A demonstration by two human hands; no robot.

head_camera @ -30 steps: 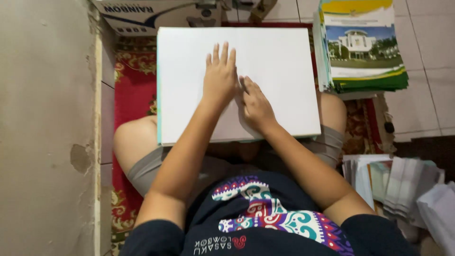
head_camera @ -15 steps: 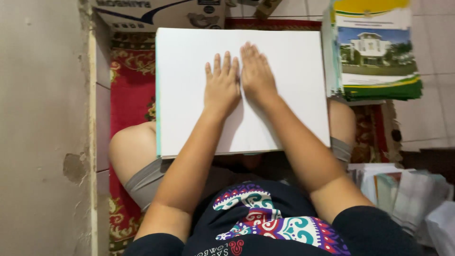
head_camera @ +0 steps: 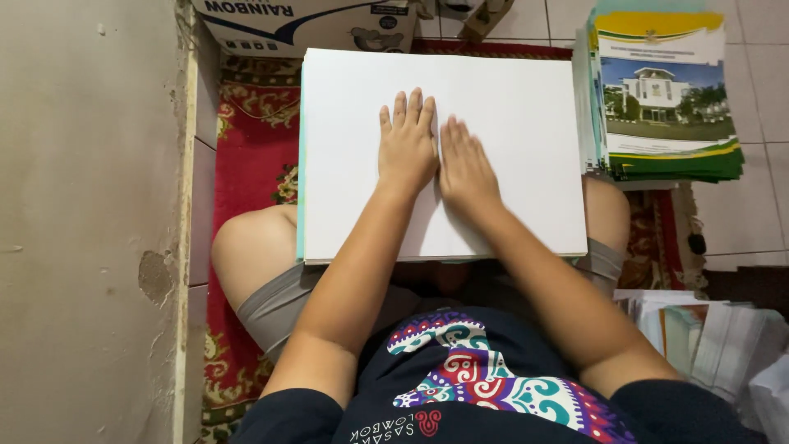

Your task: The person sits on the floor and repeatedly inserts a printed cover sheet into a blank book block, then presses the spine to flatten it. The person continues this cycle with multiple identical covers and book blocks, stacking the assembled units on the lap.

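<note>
While seated cross-legged on a red patterned rug (head_camera: 246, 173), a person presses the left hand (head_camera: 407, 148) and right hand (head_camera: 466, 164) flat, fingers extended and grasping nothing, side by side on a large white sheet stack (head_camera: 509, 107) lying across the lap. At 2 o'clock from the hands, just beside the sheets, stands a pile of green-and-yellow printed booklets (head_camera: 666, 99); at 11 o'clock sits a cardboard box (head_camera: 304, 25).

On our lap: sheet stack (head_camera: 493, 107), both hands flat on it, left hand (head_camera: 407, 144) beside right hand (head_camera: 466, 164).
Right of sheets: booklet pile (head_camera: 662, 99).
Far: cardboard box (head_camera: 304, 25).
Left: wall (head_camera: 82, 222).
Under us: rug (head_camera: 246, 164).
Near right: loose papers (head_camera: 707, 337).
</note>
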